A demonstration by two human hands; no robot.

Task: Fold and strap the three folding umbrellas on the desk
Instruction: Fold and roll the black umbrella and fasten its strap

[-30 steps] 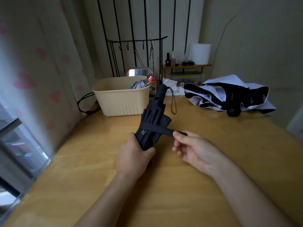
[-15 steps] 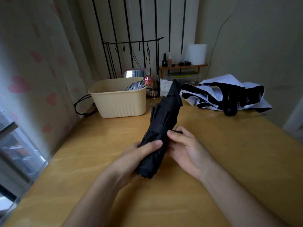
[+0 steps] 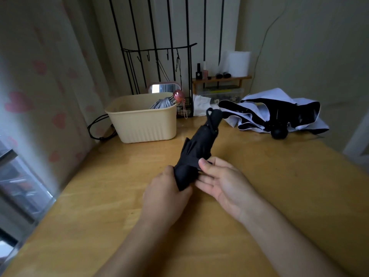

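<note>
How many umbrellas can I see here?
3: a black umbrella gripped by the left hand, a white-and-black umbrella unfolded far right, a silver umbrella in the beige tub.

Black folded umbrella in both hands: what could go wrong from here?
The right hand pinches the black folded umbrella with just its thumb and fingertips, so a slip may let the fabric unroll. Pleats flare out above the gripping left hand, so strapping could bunch them.

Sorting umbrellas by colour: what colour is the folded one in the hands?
Black; the folded umbrella shows best in head view.
</note>
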